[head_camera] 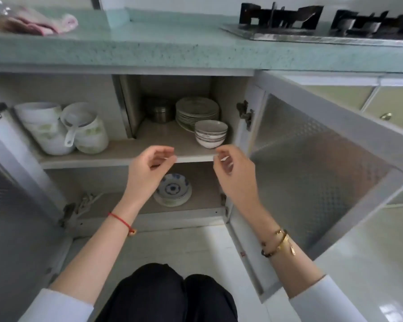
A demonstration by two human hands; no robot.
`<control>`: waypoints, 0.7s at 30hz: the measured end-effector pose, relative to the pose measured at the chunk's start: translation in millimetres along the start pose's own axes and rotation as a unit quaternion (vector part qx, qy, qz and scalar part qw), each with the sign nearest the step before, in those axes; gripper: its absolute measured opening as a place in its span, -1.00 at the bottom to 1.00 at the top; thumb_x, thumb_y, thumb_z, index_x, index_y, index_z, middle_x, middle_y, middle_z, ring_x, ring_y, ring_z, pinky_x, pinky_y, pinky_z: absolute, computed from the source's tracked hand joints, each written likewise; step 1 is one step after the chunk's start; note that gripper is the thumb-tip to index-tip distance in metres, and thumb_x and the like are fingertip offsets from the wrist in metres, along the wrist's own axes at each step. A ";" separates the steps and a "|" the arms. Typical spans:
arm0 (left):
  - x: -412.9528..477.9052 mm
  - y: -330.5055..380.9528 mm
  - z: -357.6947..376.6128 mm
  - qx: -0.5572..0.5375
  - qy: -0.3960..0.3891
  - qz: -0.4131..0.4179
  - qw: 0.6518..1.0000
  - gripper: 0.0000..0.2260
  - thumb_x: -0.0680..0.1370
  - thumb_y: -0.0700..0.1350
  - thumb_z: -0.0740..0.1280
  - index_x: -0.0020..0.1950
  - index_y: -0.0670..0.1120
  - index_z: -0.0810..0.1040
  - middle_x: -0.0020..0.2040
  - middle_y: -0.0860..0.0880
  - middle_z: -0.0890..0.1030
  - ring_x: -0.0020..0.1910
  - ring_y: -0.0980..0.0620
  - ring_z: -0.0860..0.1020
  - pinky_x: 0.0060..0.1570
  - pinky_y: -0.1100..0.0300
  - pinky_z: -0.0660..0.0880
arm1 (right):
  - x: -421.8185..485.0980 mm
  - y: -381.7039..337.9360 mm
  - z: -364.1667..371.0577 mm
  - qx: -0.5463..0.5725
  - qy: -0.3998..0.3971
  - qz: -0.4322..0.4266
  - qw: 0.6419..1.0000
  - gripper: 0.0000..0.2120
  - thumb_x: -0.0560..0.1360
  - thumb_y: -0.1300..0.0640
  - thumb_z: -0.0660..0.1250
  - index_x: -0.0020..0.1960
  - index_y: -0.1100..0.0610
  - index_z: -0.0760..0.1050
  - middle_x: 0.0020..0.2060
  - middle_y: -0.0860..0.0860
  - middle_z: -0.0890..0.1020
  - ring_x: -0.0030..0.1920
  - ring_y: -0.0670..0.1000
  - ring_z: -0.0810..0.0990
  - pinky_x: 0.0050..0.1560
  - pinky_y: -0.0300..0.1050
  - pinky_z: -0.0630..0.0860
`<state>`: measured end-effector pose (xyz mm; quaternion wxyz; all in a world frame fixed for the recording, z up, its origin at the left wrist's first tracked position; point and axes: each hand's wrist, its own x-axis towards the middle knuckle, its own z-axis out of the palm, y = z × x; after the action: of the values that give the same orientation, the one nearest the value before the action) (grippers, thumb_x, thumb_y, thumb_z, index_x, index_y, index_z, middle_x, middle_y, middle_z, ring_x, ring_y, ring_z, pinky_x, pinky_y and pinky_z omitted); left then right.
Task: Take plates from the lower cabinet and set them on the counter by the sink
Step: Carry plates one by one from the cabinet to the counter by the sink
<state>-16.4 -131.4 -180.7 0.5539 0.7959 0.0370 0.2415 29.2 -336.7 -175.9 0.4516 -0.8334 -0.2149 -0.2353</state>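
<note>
Green speckled counter (126, 49) at 12 o'clock, gas hob (323, 24) toward 1. Cabinet doors open. Plates (197, 111) stacked flat, faces up, on upper shelf (116, 156), right rear. Left hand (149, 169) and right hand (234, 170) hover at shelf edge, fingers loosely curled, empty.

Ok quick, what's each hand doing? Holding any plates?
Left hand: open, fingers loosely curled, holding nothing.
Right hand: open, fingers loosely curled, holding nothing.

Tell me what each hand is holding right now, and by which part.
Nothing is held. The left hand and right hand hang empty, fingers loosely curled, in front of the shelf edge, short of the plate stack.
</note>
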 end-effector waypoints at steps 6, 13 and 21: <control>28.8 -113.2 -21.7 0.059 0.032 -0.103 0.992 -0.83 0.53 -0.17 0.43 0.11 -0.08 0.65 -0.02 0.03 0.70 -0.05 0.14 0.66 0.08 0.28 0.59 | 13.9 76.4 126.2 -0.020 -0.080 0.094 0.992 -0.85 0.51 0.13 0.36 0.06 0.12 0.57 -0.14 0.01 0.62 -0.22 -0.08 0.54 -0.11 -0.15 0.57; 71.7 -253.0 -7.1 0.144 -0.005 -0.233 0.962 -0.80 0.54 -0.12 0.40 0.15 -0.06 0.67 0.03 -0.02 0.71 -0.04 0.09 0.61 0.01 0.31 0.43 | 7.7 179.0 243.5 -0.054 -0.175 0.216 0.959 -0.82 0.54 0.11 0.34 0.07 0.17 0.61 -0.05 0.06 0.69 -0.15 -0.04 0.57 -0.13 -0.25 0.40; 116.7 -396.2 33.9 0.140 -0.037 -0.337 0.930 -0.82 0.54 -0.14 0.40 0.08 -0.19 0.67 0.05 -0.22 0.70 -0.02 -0.11 0.64 -0.02 0.11 0.53 | 7.6 298.6 352.6 -0.214 -0.321 0.157 0.909 -0.72 0.61 0.09 0.15 0.22 0.22 0.47 0.17 0.21 0.59 0.18 0.18 0.53 0.10 -0.13 0.37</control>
<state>183.4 29.3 -506.2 0.4866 0.8145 0.3160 0.0035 275.5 -183.8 -535.8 0.2002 -0.9636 -0.1588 0.0787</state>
